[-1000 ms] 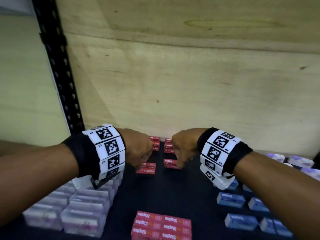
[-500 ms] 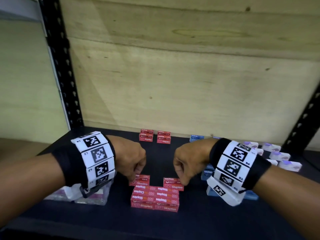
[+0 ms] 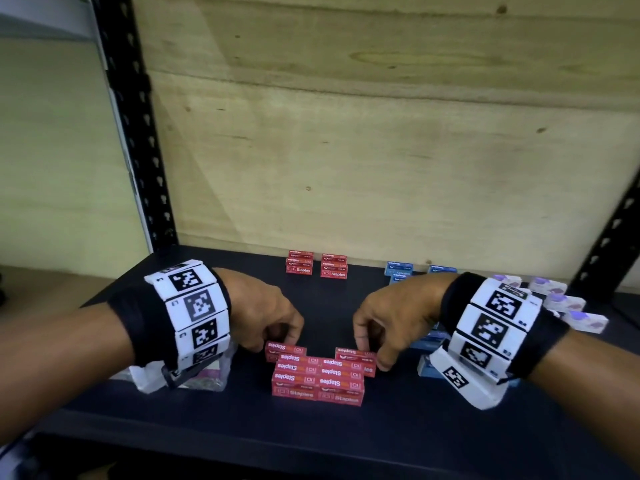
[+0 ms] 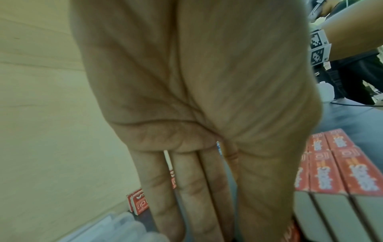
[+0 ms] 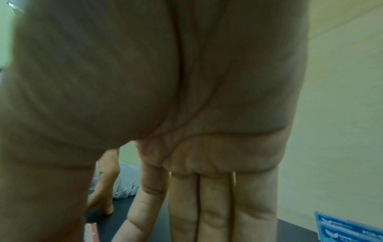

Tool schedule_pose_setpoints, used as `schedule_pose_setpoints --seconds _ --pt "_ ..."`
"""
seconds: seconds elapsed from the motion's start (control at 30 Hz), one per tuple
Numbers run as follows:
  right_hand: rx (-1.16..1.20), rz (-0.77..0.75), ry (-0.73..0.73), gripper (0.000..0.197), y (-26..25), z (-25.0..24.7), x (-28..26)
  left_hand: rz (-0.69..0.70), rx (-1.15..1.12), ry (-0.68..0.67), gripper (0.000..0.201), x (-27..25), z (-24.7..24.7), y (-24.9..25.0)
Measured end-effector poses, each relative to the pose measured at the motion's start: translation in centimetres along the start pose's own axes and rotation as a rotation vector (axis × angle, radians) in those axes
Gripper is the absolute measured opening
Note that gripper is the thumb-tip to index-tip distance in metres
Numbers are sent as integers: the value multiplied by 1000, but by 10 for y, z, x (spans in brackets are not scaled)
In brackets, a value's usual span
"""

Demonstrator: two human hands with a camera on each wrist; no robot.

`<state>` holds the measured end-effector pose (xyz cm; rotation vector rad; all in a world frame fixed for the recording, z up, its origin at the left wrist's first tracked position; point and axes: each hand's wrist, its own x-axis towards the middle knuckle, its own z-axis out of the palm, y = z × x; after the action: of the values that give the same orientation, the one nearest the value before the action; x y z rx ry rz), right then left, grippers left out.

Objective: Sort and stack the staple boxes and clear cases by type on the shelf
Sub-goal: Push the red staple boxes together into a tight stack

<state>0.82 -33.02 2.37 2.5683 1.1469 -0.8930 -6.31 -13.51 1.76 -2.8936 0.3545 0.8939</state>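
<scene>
A block of red staple boxes (image 3: 318,381) sits near the shelf's front edge. My left hand (image 3: 277,342) pinches one red staple box (image 3: 285,351) at the block's back left. A strip of that box (image 4: 172,178) shows between the fingers in the left wrist view. My right hand (image 3: 372,353) pinches another red staple box (image 3: 353,355) at the block's back right, thumb on one side and fingers on the other. Both boxes rest against the block. Clear cases (image 3: 207,374) lie under my left wrist, mostly hidden.
Two short stacks of red boxes (image 3: 299,265) stand by the wooden back wall. Blue staple boxes (image 3: 400,268) lie at the back right and under my right wrist (image 3: 424,341). White and purple cases (image 3: 561,299) line the right side. Black shelf posts (image 3: 138,133) flank the bay.
Both hands drew their red boxes from the back of the shelf forward to the red block. Over the last half second they have barely moved.
</scene>
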Motion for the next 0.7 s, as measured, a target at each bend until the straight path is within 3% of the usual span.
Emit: schedule_pose_setpoints --seconds 0.7 --pt "-53 -75 0 31 -5 1 6 13 51 -37 33 7 -2 11"
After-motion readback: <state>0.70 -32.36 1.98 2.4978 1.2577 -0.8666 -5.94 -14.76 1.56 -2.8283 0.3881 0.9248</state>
